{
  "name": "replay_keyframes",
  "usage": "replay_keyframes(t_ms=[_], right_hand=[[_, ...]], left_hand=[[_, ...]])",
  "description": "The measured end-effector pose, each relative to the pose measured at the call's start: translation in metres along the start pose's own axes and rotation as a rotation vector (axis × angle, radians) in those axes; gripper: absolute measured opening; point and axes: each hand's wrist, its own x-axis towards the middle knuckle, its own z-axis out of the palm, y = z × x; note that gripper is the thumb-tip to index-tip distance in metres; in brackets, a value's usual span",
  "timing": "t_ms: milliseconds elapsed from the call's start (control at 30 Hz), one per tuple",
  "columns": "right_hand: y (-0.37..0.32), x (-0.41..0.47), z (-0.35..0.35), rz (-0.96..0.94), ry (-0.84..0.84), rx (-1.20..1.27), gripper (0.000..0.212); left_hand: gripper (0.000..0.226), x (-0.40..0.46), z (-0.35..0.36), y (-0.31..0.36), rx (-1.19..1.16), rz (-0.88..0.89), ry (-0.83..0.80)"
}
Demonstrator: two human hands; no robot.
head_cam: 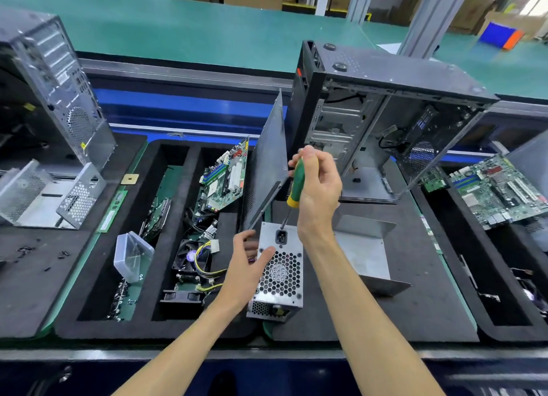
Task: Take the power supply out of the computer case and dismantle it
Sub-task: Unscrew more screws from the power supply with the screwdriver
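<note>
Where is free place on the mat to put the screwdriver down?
Bare black mat lies between the power supply and the bent metal sheet. The tray left of the power supply is crowded with fans, cables and boards.

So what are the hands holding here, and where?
Right hand grips the screwdriver by its green handle; left hand holds the power supply at its left edge.
</note>
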Motion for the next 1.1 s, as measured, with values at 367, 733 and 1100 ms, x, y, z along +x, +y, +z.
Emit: replay_keyframes(t_ms=[367, 733, 1100], right_hand=[[0.011, 0.014, 0.006, 0.097, -0.188, 0.16, 0.038], [0.016, 0.007, 0.009, 0.022, -0.164, -0.047, 0.027], [0.013, 0.005, 0.011, -0.022, -0.154, 0.022, 0.02]], left_hand=[[0.032, 0.039, -0.001, 0.019, 0.249, 0.301, -0.123], [0.025, 0.04, 0.0, 0.014, 0.174, 0.26, -0.124], [0.025, 0.038, 0.0, 0.015, 0.213, 0.338, -0.103]])
